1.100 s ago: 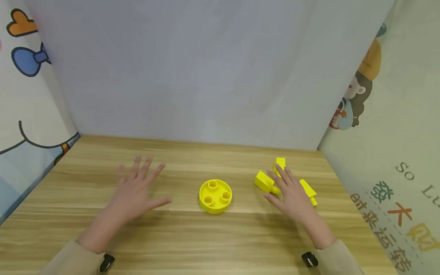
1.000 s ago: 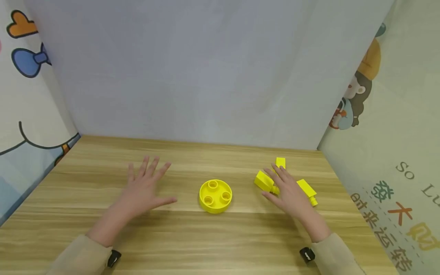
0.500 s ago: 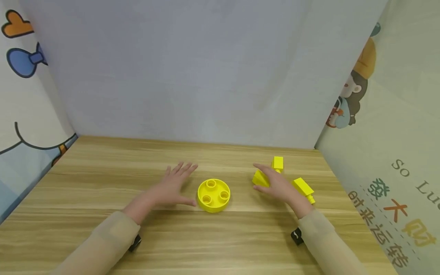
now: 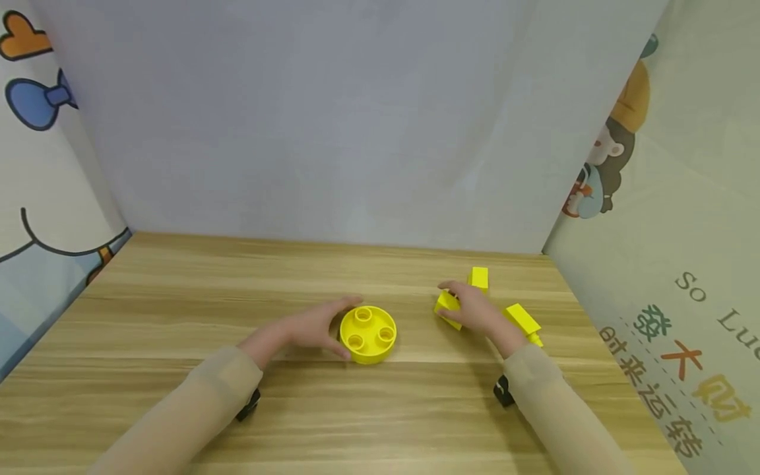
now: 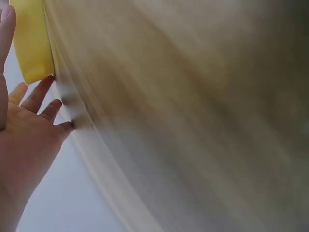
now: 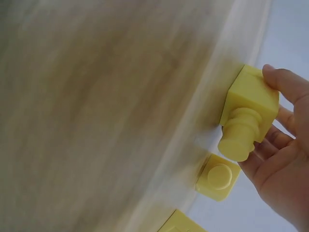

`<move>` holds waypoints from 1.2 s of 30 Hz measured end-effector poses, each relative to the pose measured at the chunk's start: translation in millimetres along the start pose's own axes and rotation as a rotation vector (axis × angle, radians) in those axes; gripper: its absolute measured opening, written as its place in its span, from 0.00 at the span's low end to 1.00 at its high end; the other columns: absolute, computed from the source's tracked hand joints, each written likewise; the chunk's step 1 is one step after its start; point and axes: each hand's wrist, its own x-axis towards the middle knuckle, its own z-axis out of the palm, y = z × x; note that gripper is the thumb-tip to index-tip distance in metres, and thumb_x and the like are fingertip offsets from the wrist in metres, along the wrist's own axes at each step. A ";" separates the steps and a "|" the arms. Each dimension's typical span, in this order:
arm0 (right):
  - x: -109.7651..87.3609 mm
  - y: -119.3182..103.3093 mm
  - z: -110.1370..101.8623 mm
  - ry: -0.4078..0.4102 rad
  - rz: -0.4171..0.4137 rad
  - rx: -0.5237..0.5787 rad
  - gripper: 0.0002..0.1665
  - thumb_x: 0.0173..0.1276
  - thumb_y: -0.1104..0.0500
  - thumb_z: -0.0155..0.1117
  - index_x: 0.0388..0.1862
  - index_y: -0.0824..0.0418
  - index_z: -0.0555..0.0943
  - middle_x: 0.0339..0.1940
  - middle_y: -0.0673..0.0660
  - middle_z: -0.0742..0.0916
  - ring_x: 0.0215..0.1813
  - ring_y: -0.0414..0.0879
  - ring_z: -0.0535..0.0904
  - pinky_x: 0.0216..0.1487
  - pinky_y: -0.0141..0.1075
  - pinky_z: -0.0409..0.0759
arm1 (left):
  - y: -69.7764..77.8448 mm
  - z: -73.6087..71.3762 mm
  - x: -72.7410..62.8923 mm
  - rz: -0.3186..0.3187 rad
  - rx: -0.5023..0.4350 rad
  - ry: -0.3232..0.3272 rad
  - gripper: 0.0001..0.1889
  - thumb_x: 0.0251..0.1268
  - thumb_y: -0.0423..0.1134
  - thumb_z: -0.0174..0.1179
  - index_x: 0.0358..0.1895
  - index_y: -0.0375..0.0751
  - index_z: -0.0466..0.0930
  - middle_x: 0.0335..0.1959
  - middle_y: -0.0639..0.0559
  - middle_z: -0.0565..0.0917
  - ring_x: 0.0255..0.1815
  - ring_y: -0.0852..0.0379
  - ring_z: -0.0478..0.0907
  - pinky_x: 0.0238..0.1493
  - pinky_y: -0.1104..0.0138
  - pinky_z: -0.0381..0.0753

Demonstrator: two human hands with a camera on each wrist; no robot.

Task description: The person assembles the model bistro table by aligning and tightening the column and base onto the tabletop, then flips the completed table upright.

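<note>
My right hand [image 4: 475,310] pinches a yellow block [image 6: 253,92] while my left hand [image 4: 315,326] spans the round base [image 4: 369,340]

My right hand has its thumb on one face of the block and its fingers curved behind the other side, so the block sits between them. From the right wrist I see its rounded peg [image 6: 237,137] pointing back my way; I cannot tell whether the block is lifted at all or rests on the worktop [image 4: 356,415].

My left hand is spread wide in a loose C at the left side of the round base, clenched on nothing. The thumb lies along the near edge and the index finger reaches the far edge; from the left wrist, the other fingers fan out fairly straight beside it. Whether each fingertip touches the rim, I cannot tell.

I count one round base, lying flat with its three sockets facing up, and three yellow blocks in all. One is in my right hand; the far block [image 4: 478,278] lies just beyond it, and the right-hand block [image 4: 522,319] lies beside my right wrist, its peg turned towards me. Two black devices [image 4: 248,405] show, one under each of my two beige sleeves [image 4: 196,402].
</note>
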 end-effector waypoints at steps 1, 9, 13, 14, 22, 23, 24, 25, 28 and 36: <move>0.4 -0.2 -0.4 0.002 0.002 -0.001 0.31 0.65 0.56 0.64 0.65 0.65 0.69 0.60 0.67 0.77 0.61 0.61 0.73 0.59 0.53 0.72 | -0.3 -0.4 0.1 -0.003 -0.022 -0.003 0.56 0.41 0.53 0.75 0.73 0.41 0.52 0.73 0.46 0.59 0.73 0.46 0.55 0.72 0.50 0.53; -6.1 -5.9 -4.6 0.090 0.007 0.037 0.27 0.65 0.57 0.64 0.61 0.66 0.72 0.53 0.66 0.80 0.51 0.59 0.76 0.51 0.50 0.77 | -0.8 -4.9 -2.2 -0.026 -0.052 -0.014 0.49 0.45 0.52 0.73 0.72 0.44 0.58 0.71 0.48 0.62 0.73 0.47 0.54 0.72 0.50 0.51; -15.5 -14.6 -8.3 0.154 -0.006 0.092 0.28 0.64 0.57 0.65 0.61 0.64 0.73 0.52 0.65 0.80 0.50 0.58 0.77 0.48 0.49 0.78 | -0.6 -5.3 -3.1 -0.035 -0.035 -0.019 0.48 0.46 0.53 0.72 0.72 0.46 0.59 0.72 0.48 0.61 0.74 0.47 0.53 0.72 0.50 0.51; -17.8 -17.3 -9.3 0.168 -0.005 0.114 0.28 0.64 0.56 0.65 0.62 0.63 0.73 0.53 0.65 0.80 0.50 0.58 0.77 0.48 0.49 0.78 | -0.6 -5.3 -3.1 -0.037 -0.035 -0.023 0.48 0.47 0.53 0.72 0.72 0.47 0.58 0.72 0.48 0.61 0.74 0.47 0.52 0.72 0.51 0.51; -28.2 -41.4 -15.3 0.264 -0.014 0.276 0.28 0.64 0.51 0.65 0.62 0.56 0.73 0.52 0.59 0.81 0.52 0.52 0.77 0.48 0.44 0.80 | -1.0 -5.7 -3.8 -0.030 -0.047 -0.026 0.47 0.49 0.51 0.71 0.72 0.44 0.58 0.72 0.46 0.60 0.74 0.45 0.52 0.72 0.49 0.50; -29.5 -45.4 -15.7 0.274 -0.014 0.307 0.28 0.64 0.51 0.66 0.62 0.56 0.73 0.53 0.58 0.81 0.52 0.52 0.77 0.49 0.44 0.80 | -1.0 -5.8 -4.1 -0.030 -0.052 -0.025 0.46 0.49 0.51 0.71 0.72 0.44 0.58 0.72 0.45 0.60 0.74 0.44 0.52 0.72 0.48 0.50; -30.7 -49.5 -15.8 0.282 -0.013 0.341 0.28 0.63 0.50 0.66 0.62 0.55 0.73 0.53 0.58 0.80 0.53 0.52 0.77 0.49 0.44 0.80 | -1.5 -6.0 -3.9 -0.031 -0.054 -0.025 0.46 0.49 0.51 0.71 0.72 0.44 0.58 0.72 0.45 0.60 0.74 0.44 0.52 0.72 0.48 0.50; -32.1 -54.2 -16.0 0.286 -0.009 0.380 0.29 0.63 0.50 0.66 0.62 0.55 0.73 0.54 0.58 0.80 0.54 0.52 0.77 0.51 0.45 0.80 | -1.4 -6.3 -4.0 -0.036 -0.060 -0.026 0.47 0.49 0.51 0.71 0.72 0.44 0.58 0.72 0.45 0.60 0.74 0.44 0.52 0.72 0.49 0.50; -34.2 -66.7 -14.1 0.294 0.004 0.502 0.29 0.62 0.52 0.67 0.62 0.56 0.72 0.56 0.57 0.79 0.56 0.51 0.76 0.53 0.44 0.79 | -2.1 -6.9 -3.4 -0.036 -0.063 -0.028 0.47 0.48 0.51 0.72 0.72 0.44 0.58 0.72 0.45 0.60 0.74 0.44 0.52 0.72 0.48 0.50; -33.1 -96.4 3.3 0.312 0.044 0.801 0.29 0.61 0.63 0.68 0.60 0.62 0.71 0.55 0.59 0.79 0.54 0.49 0.75 0.52 0.34 0.79 | -3.6 -8.2 -3.1 -0.033 -0.043 -0.045 0.48 0.48 0.53 0.72 0.72 0.44 0.57 0.73 0.45 0.59 0.74 0.44 0.52 0.72 0.49 0.50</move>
